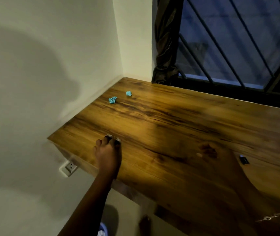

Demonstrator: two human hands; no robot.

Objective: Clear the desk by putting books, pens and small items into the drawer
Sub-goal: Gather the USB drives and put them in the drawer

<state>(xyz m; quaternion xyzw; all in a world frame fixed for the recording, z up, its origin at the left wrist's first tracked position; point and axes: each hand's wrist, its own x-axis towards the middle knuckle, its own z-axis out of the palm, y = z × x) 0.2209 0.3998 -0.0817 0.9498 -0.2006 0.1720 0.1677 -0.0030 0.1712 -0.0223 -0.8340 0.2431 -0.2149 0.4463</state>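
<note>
We see the left hand (108,150) reaching fwd over the front edge of the wooden desk (169,126), near the desk's left end. Its fingers are stretched out and close together, not curled. The fingertips (109,136) touch the desk top, w/ the thumb lying alongside on the left. The tips look pale grey, too blurred for us to say more.

The right hand (207,150) is only a see-through motion smear over the desk, well to the right of the left hand and approx. level w/ it. We can't tell if its fingers are apart or together.

Small items: two crumpled blue paper balls lie on the desk well beyond the left hand, toward the wall corner. The nearer paper ball (112,100) is approx. straight ahead of the fingertips. The 2nd paper ball (129,93) sits a bit further back and to the right, apart from the 1st. A small black item (244,160) lies flat on the desk just right of the right-hand smear; we can't tell what it is.

Rest: a wall socket (70,167) sits on the wall left of the left wrist, below desk level. A barred window (238,48) stands behind the desk, far beyond the right hand, w/ a dark curtain (166,40) bunched at its left side. Below the left forearm a blue object (103,230) is cut off by the bottom edge.
</note>
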